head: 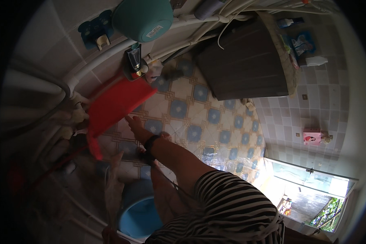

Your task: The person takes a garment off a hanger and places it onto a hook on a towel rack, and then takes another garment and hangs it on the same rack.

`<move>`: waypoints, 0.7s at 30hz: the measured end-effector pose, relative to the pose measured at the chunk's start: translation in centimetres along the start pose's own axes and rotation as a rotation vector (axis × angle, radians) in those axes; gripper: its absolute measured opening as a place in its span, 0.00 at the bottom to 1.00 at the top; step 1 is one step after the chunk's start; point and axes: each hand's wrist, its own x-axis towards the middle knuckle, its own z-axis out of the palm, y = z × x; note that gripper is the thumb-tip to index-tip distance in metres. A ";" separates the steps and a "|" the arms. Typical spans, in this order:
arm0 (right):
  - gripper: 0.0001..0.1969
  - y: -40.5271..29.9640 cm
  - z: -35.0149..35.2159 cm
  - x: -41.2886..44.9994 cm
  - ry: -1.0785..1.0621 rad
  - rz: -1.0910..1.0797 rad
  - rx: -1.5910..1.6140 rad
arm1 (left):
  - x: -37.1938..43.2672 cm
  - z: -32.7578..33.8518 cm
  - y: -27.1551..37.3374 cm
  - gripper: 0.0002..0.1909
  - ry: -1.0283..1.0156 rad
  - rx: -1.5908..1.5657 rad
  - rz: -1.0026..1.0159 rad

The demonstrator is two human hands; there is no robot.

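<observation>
My right hand (135,125), with a dark band at the wrist, reaches to the lower edge of a red plastic panel (122,103). Its fingertips meet that edge, but whether they grip it is unclear. The panel stands tilted near the wall, and its exact kind cannot be told. At the bottom edge, my left hand (113,236) is dark and partly cut off. A pale, thin, see-through sheet (113,186) extends from its fingers. A blue tub (141,218) sits close by on the floor, beside my bare leg (167,192).
Pipes (102,58) run along the wall under a green basin (143,21). A small caddy holds a black tube (134,59). A dark cabinet (247,61) stands across the patterned tile floor (195,131). At the right is a bright doorway (305,210).
</observation>
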 end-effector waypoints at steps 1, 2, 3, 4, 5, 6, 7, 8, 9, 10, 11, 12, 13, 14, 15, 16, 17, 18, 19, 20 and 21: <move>0.28 2.0 -2.8 2.1 -0.020 -0.116 -0.216 | 0.0 0.3 0.6 0.15 -0.031 0.001 -0.004; 0.23 3.5 -5.1 3.4 -0.039 -0.228 -0.432 | 0.7 -0.2 -0.7 0.15 -0.039 -0.011 0.012; 0.20 4.5 -5.4 1.1 -0.216 -0.393 -0.653 | 1.6 -2.6 -4.2 0.10 -0.124 0.289 0.416; 0.18 4.5 -7.4 -1.4 -0.379 -0.569 -0.866 | 1.9 -4.3 -5.8 0.12 -0.228 0.585 0.818; 0.18 5.1 -10.3 -1.3 -0.590 -0.933 -1.486 | 1.6 -3.5 -3.8 0.12 -0.230 0.572 0.835; 0.19 5.8 -12.7 -4.2 -0.483 -0.644 -1.171 | 0.7 -2.5 -0.9 0.11 -0.114 0.307 0.443; 0.20 4.9 -14.9 -7.4 -0.401 -0.532 -1.418 | 0.2 -2.0 1.3 0.13 -0.011 0.037 0.058; 0.20 9.2 -20.5 -4.3 -0.257 -0.826 -1.700 | 0.6 -1.2 2.9 0.13 -0.062 0.011 0.092; 0.20 9.0 -22.0 -6.2 -0.376 -0.615 -1.737 | 0.7 -1.7 3.4 0.13 -0.060 0.028 0.074; 0.20 7.7 -24.1 -9.3 -0.324 -0.360 -1.538 | 0.9 -2.1 3.9 0.14 -0.064 0.037 0.061; 0.19 6.0 -26.4 -12.6 -0.217 -0.146 -1.324 | 1.2 -2.1 4.5 0.14 -0.081 0.032 0.086; 0.19 7.2 -30.3 -13.3 -0.107 -0.100 -1.310 | 1.8 -1.4 5.2 0.14 -0.118 0.025 0.134; 0.19 9.2 -33.8 -14.4 -0.002 -0.281 -1.260 | 2.1 -1.0 5.8 0.14 -0.152 0.026 0.177; 0.18 8.3 -35.1 -16.6 0.059 -0.183 -1.229 | 2.3 -1.0 6.8 0.14 -0.187 0.026 0.206; 0.18 9.5 -37.8 -17.1 0.108 -0.169 -1.209 | 2.6 -0.3 8.0 0.14 -0.211 0.092 0.250; 0.18 10.7 -40.1 -17.7 0.149 -0.130 -1.208 | 2.8 0.5 9.2 0.14 -0.235 0.157 0.298; 0.18 11.2 -41.4 -18.4 0.182 -0.094 -1.205 | 3.6 1.0 9.3 0.14 -0.275 0.149 0.337; 0.18 11.2 -41.1 -18.3 0.185 -0.104 -1.175 | 4.3 0.3 9.4 0.14 -0.288 0.162 0.380; 0.18 11.0 -40.5 -18.1 0.210 -0.083 -1.116 | 4.9 -0.3 9.5 0.13 -0.299 0.175 0.423; 0.17 12.0 -42.3 -20.1 0.311 -0.011 -1.034 | 4.8 2.3 10.1 0.13 -0.276 0.133 0.312; 0.17 11.7 -40.5 -19.6 0.291 -0.035 -1.009 | 4.4 1.4 11.5 0.13 -0.254 0.147 0.342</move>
